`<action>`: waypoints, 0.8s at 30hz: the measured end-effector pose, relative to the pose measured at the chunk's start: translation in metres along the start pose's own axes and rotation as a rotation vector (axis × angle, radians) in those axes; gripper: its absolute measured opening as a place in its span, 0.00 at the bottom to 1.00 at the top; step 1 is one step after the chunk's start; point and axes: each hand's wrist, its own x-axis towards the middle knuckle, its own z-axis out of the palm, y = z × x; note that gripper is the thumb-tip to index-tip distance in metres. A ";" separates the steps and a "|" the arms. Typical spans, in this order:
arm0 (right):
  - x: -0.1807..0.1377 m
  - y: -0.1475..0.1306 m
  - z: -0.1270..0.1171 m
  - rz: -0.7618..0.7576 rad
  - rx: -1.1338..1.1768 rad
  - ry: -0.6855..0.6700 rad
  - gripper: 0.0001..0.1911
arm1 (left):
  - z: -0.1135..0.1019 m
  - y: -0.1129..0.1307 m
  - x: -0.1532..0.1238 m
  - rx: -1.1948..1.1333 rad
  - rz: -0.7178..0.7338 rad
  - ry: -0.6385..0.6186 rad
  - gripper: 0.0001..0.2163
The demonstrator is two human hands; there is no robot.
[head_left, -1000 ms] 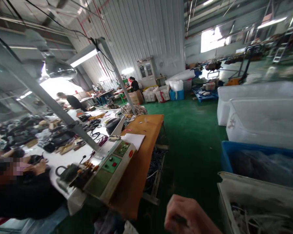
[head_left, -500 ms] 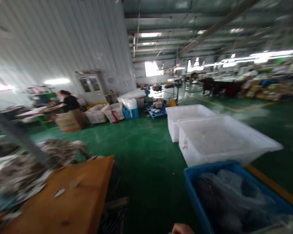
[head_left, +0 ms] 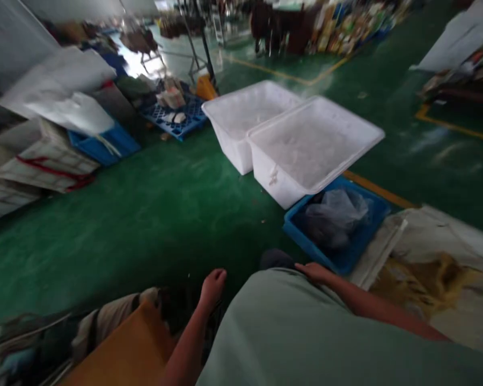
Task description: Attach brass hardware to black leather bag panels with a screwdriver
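My left hand (head_left: 214, 288) hangs low over the green floor, its fingers curled in with nothing visible in them. It is beside the orange-brown board (head_left: 124, 348), apart from it. My right hand (head_left: 314, 272) is at the edge of my light green shirt (head_left: 282, 321), by the dark cloth over my leg. Its fingers are blurred and partly hidden, so I cannot make out their grip. Just beyond it stands a blue crate (head_left: 295, 228) with clear plastic film (head_left: 342, 206) and dark contents.
Two white tubs (head_left: 271, 185) stand ahead. On the right lies a pale sack (head_left: 430, 225) with yellowish material (head_left: 446, 273). Bundled cloth (head_left: 108, 321) lies at lower left. A blue pallet (head_left: 181, 126), a blue bin (head_left: 121, 142) and white baskets (head_left: 60, 166) are farther left.
The view has tipped down and turned to the right. Both my forearms and my shirt are now in the picture; before, only part of one hand showed at the bottom edge.
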 end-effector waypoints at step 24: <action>0.372 -0.868 0.004 -0.625 -0.440 -0.127 0.21 | -0.453 0.119 0.320 -0.488 1.013 -0.794 0.18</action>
